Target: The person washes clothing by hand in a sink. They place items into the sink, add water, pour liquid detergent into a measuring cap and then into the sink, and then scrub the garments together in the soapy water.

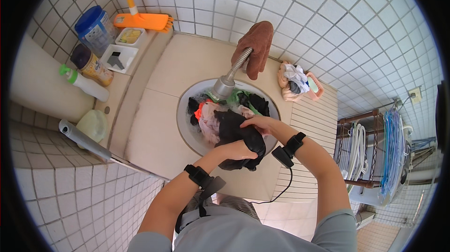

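A wet black garment (229, 127) is bunched over the near side of the round white sink (190, 140). My left wrist (244, 149) goes into the garment; the cloth covers the hand and hides its fingers. On the right side my right hand (260, 124) grips the same garment, thumb and fingers on the cloth. Under and beside it lie a pink piece of laundry (209, 123) with a bright orange-red edge, and green and black laundry (253, 103) in sudsy water. A metal tap with a flexible neck (225, 87) hangs above the sink.
A brown cloth (255, 48) drapes over the tap's base. Behind right sit a small laundry pile (294, 81) and a pink soap dish (315, 86). Bottles (86, 85), white trays (123, 59) and an orange broom (143, 21) stand left. Hangers (393, 149) hang on a right-hand rack.
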Demonstrator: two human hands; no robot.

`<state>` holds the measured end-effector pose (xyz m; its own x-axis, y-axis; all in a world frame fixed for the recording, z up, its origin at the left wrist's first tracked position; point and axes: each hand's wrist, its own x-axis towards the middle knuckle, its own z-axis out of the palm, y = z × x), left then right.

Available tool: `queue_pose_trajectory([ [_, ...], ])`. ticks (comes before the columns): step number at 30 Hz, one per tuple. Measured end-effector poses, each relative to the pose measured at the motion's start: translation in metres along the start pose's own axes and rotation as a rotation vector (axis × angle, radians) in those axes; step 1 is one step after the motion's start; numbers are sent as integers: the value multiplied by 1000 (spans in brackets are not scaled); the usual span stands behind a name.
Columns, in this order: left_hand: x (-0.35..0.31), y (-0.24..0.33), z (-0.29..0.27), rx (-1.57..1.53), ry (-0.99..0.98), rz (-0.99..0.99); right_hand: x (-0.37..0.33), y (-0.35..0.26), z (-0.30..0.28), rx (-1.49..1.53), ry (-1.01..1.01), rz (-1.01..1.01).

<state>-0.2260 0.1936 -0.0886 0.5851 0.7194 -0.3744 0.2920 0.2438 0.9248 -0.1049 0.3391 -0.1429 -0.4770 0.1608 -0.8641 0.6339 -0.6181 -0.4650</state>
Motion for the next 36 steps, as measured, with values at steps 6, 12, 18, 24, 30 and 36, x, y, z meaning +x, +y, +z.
queue_pose_trajectory([
  [6, -13, -60, -10, -210, 398, 64, -3, -42, 27, 150, 154, -477],
  [12, -14, -88, -15, 9, 746, -274, 65, -42, 21, -688, 815, -791],
  [18, -12, -72, 3, 563, 561, -376, 151, -17, 29, -1093, 649, -852],
  [24, -11, -62, -3, 566, 465, -295, 119, -54, -19, -1264, 135, -382],
  [30, -24, -63, -4, 724, 830, -190, 40, -43, 9, 178, 455, -961],
  [36, -5, -98, -2, 707, 787, -353, 28, -58, 81, -1124, 891, -550],
])
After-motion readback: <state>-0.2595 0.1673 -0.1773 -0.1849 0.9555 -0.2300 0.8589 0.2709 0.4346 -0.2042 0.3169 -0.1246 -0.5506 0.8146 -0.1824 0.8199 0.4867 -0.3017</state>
